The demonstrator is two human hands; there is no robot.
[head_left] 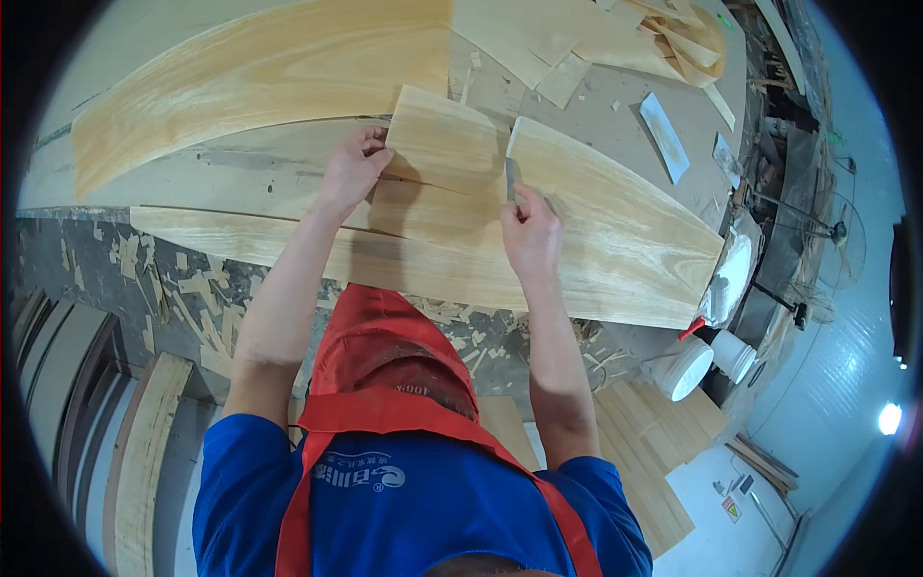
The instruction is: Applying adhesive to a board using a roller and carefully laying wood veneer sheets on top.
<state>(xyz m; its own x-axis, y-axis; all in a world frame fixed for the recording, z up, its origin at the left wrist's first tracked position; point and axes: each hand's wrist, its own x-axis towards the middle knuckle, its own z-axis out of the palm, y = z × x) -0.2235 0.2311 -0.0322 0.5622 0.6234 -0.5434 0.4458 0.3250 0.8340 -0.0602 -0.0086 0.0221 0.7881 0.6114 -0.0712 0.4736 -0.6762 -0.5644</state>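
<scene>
My right hand [532, 231] is closed around a knife, and its grey blade [511, 176] points away from me along the edge of a wood veneer sheet [611, 207]. At the left edge of a smaller veneer piece [447, 135], my left hand [358, 171] is closed with fingers and thumb pinching that edge. The smaller piece lies with its right side beside the blade and has a dark split along its grain. Beneath both hands a long pale veneer strip [240, 233] stretches along the table's near edge. My right fingertips partly hide the knife's handle.
A large curved veneer sheet [260, 72] lies at the far left of the worktable [279, 159]. Crumpled veneer [687, 43] and a whitish-blue card [664, 137] lie far right. White buckets [681, 369] and a fan [827, 231] stand right; wood scraps [197, 298] litter the floor.
</scene>
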